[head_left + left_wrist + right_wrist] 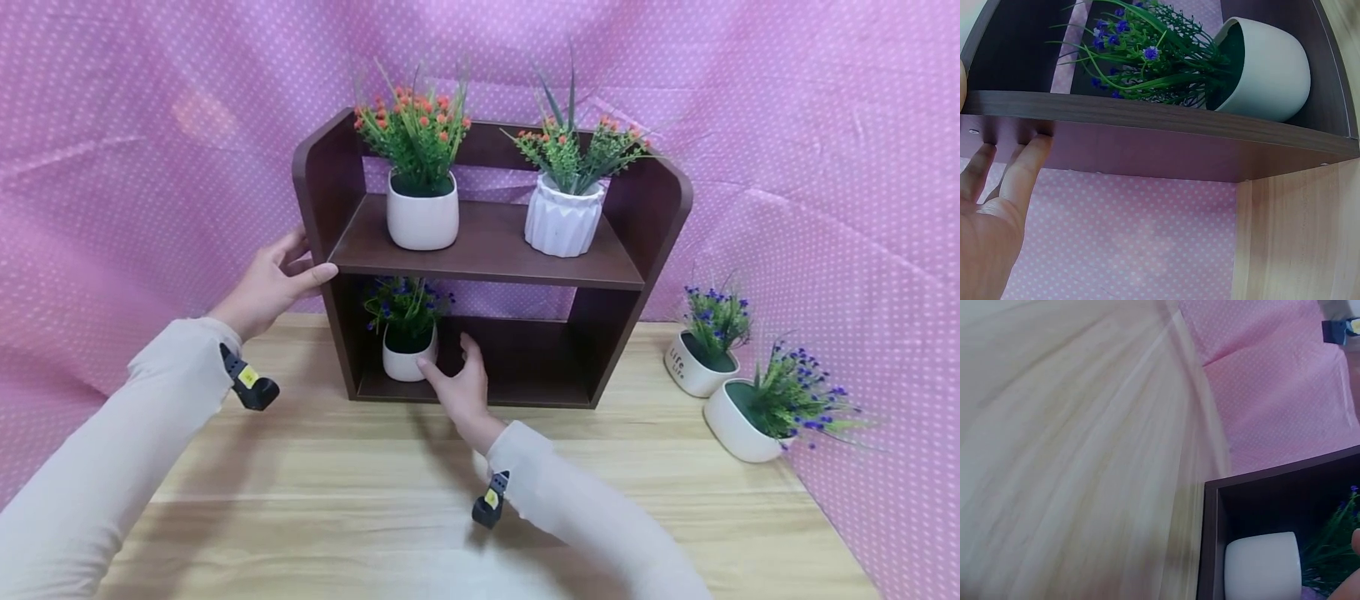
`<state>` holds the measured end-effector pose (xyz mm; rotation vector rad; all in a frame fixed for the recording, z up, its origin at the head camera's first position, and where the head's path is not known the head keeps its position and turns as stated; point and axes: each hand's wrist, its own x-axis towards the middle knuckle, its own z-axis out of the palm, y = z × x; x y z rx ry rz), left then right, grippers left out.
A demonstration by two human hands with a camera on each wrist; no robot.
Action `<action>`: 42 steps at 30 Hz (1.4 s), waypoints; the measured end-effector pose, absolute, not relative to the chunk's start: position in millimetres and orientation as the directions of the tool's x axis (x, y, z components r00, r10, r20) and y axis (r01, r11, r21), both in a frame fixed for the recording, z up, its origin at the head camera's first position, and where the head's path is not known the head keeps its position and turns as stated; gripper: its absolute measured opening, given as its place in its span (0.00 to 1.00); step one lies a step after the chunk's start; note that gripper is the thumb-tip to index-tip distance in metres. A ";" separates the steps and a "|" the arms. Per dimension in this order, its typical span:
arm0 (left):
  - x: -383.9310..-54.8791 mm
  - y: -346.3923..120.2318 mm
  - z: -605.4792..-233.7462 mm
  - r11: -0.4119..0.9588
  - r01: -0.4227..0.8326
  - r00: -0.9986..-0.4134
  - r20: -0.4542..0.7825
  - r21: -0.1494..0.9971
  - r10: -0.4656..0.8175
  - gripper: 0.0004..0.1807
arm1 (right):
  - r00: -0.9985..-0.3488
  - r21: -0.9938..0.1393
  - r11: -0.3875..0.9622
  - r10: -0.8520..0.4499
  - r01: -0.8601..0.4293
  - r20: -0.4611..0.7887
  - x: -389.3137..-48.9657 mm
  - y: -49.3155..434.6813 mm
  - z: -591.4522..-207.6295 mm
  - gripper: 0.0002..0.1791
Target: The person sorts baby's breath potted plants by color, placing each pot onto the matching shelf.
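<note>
In the head view, my left hand (pixel 270 283) holds the left side of a dark brown two-tier shelf (pixel 487 271). Its thumb lies on the front edge; in the left wrist view the fingers (pixel 1025 165) reach the panel's outer face. My right hand (pixel 463 387) is at the lower tier with thumb and fingers spread. The thumb is at the right side of a white pot (pixel 403 365) with purple-blue flowers, which stands upright near the left panel. Only a little of the right hand shows in the right wrist view, near the pot (pixel 1263 565).
On the upper tier stand a smooth white pot (pixel 422 221) and a ribbed white pot (pixel 564 221), both with orange flowers. To the right, a lettered pot (pixel 697 371) and a plain pot (pixel 738 429) lean on the wooden table (pixel 337 517). Pink dotted cloth (pixel 187 167) surrounds the table.
</note>
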<state>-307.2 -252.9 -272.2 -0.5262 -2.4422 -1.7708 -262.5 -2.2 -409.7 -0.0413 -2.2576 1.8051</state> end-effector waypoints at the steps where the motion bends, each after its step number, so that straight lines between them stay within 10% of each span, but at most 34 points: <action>1: -307.2 -253.1 -272.4 0.273 0.318 -0.938 0.261 0.908 0.226 0.41 | -0.970 -0.964 0.229 0.164 -0.138 0.178 -260.5 0.4 -408.8 0.44; 42: -306.3 -253.6 -273.0 0.326 0.310 -0.945 0.251 0.893 0.210 0.40 | -0.967 -0.957 0.179 0.070 -0.229 0.245 -206.7 91.7 -391.6 0.39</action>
